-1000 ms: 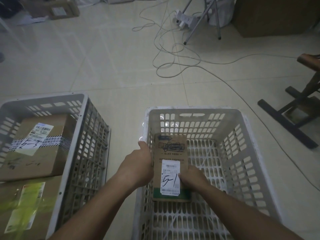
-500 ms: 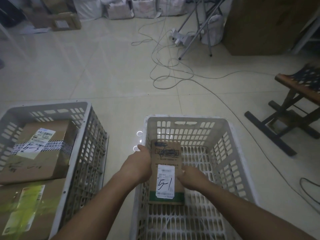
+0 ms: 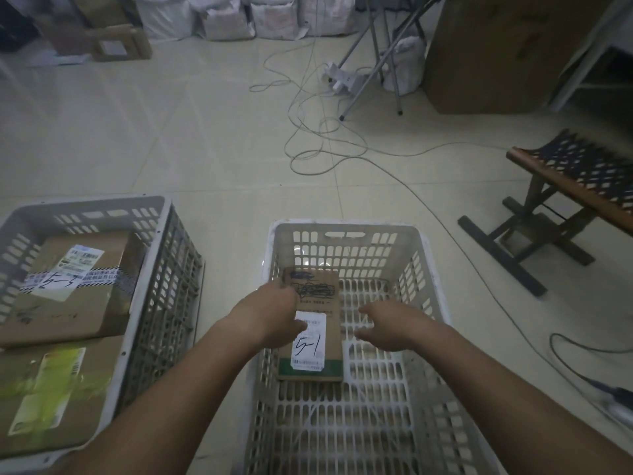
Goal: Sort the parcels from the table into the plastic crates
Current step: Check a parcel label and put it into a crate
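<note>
A flat brown parcel (image 3: 320, 299) with a white label marked 5-1 lies inside the right-hand white plastic crate (image 3: 346, 224), near its left wall. My left hand (image 3: 265, 317) still holds the parcel's left edge, thumb on the label. My right hand (image 3: 394, 323) hovers to the right of the parcel, fingers spread and holding nothing. The left crate (image 3: 102, 204) holds a taped cardboard box (image 3: 68, 303) marked 5-5 and a second box (image 3: 51, 392) with a yellow-green label.
Loose cables (image 3: 318, 142) run over the tiled floor beyond the crates. A wooden folding stool (image 3: 568, 186) stands at the right. A tripod (image 3: 373, 60), a big cardboard box (image 3: 496, 53) and white sacks (image 3: 239, 15) line the far side.
My right hand has let go of the parcel and moved off to the right. The parcel has sunk lower into the right crate. The view has tilted up.
</note>
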